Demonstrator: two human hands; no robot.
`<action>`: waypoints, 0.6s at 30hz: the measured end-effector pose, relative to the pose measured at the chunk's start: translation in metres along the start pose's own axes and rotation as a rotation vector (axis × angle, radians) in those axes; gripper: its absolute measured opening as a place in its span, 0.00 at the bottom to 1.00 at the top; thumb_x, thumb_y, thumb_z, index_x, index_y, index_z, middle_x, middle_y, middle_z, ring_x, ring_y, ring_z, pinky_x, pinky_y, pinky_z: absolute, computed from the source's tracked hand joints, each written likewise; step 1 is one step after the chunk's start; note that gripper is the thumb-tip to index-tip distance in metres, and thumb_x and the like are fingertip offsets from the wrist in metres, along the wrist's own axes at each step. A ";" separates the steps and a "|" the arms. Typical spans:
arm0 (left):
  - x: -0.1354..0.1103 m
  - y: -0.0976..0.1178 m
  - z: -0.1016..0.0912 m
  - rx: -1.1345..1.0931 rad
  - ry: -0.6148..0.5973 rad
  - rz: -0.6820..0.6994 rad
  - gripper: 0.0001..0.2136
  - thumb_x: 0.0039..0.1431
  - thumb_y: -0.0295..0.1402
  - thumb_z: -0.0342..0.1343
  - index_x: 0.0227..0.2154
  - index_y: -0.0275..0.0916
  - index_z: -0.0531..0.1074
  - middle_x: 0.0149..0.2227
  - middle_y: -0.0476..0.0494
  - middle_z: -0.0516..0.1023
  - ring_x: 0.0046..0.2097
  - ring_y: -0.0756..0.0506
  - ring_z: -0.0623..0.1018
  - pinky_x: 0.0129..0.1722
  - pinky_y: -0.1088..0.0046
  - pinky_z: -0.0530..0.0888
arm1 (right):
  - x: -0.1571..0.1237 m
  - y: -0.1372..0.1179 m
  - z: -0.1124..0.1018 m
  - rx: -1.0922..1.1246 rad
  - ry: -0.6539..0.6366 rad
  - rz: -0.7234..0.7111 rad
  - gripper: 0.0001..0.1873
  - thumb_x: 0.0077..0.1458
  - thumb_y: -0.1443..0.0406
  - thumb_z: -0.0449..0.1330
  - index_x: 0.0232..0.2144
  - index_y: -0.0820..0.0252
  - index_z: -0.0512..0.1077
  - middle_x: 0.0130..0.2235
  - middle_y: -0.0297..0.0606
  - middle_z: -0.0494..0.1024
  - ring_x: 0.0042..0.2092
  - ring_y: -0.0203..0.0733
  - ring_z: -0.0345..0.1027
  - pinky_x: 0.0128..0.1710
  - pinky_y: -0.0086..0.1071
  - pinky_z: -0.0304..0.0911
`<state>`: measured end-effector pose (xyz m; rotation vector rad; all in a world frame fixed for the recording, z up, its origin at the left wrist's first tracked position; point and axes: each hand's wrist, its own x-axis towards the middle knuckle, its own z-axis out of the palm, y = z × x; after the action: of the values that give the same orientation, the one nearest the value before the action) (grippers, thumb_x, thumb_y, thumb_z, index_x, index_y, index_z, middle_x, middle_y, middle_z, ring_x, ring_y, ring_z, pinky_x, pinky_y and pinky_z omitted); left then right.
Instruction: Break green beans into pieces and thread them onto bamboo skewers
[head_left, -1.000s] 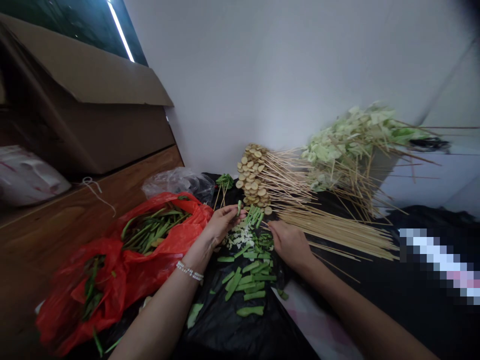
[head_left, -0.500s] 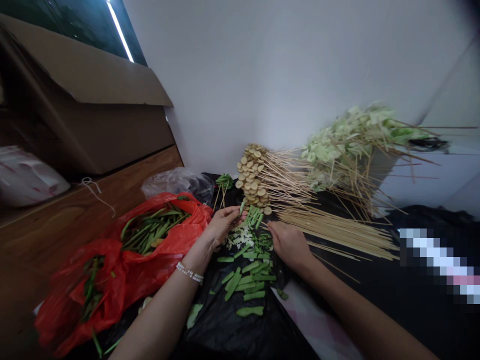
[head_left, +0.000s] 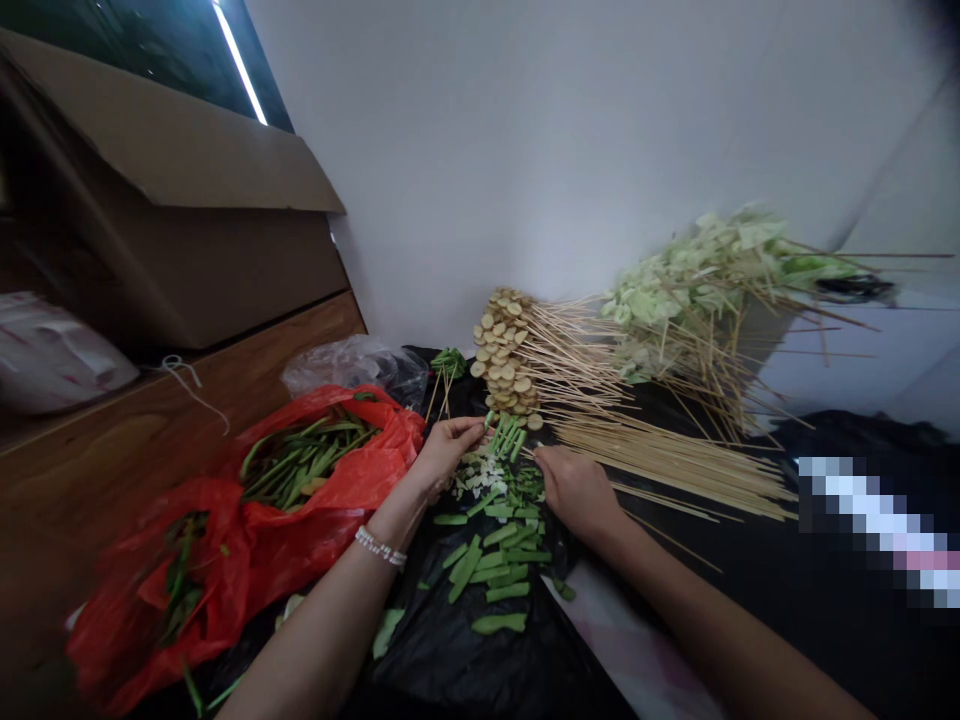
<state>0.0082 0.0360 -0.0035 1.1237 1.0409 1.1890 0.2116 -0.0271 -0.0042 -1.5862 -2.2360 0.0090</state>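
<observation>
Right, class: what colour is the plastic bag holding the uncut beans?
The plastic bag is red; the head view shows it best.

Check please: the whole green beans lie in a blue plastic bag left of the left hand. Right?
No: the head view shows the plastic bag is red, not blue. The green beans do lie in it, left of the left hand.

Plain white wall (head_left: 562, 150), wooden surface (head_left: 150, 440), open cardboard box (head_left: 187, 230), strip light (head_left: 240, 60) overhead
</observation>
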 end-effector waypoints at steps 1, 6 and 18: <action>0.000 0.000 0.000 -0.014 0.000 -0.006 0.20 0.37 0.39 0.70 0.34 0.33 0.78 0.32 0.43 0.81 0.30 0.52 0.76 0.36 0.75 0.71 | 0.000 0.000 0.000 0.003 -0.002 -0.001 0.15 0.64 0.66 0.45 0.38 0.58 0.71 0.37 0.38 0.77 0.38 0.38 0.70 0.36 0.28 0.56; -0.002 0.006 0.002 -0.175 0.012 -0.071 0.17 0.38 0.34 0.71 0.33 0.34 0.77 0.31 0.45 0.81 0.29 0.54 0.76 0.32 0.80 0.70 | 0.001 0.000 -0.002 0.019 0.017 -0.010 0.14 0.63 0.67 0.45 0.37 0.58 0.71 0.37 0.38 0.77 0.39 0.37 0.69 0.36 0.27 0.55; 0.000 0.000 0.001 -0.258 0.040 -0.146 0.13 0.37 0.26 0.71 0.29 0.32 0.79 0.27 0.46 0.79 0.30 0.54 0.75 0.34 0.79 0.71 | -0.002 -0.002 -0.003 -0.047 0.030 -0.026 0.13 0.62 0.68 0.46 0.37 0.58 0.70 0.35 0.37 0.76 0.36 0.38 0.69 0.34 0.29 0.54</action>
<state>0.0093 0.0355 -0.0030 0.8130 0.9518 1.1943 0.2115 -0.0304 -0.0018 -1.5713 -2.2495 -0.0748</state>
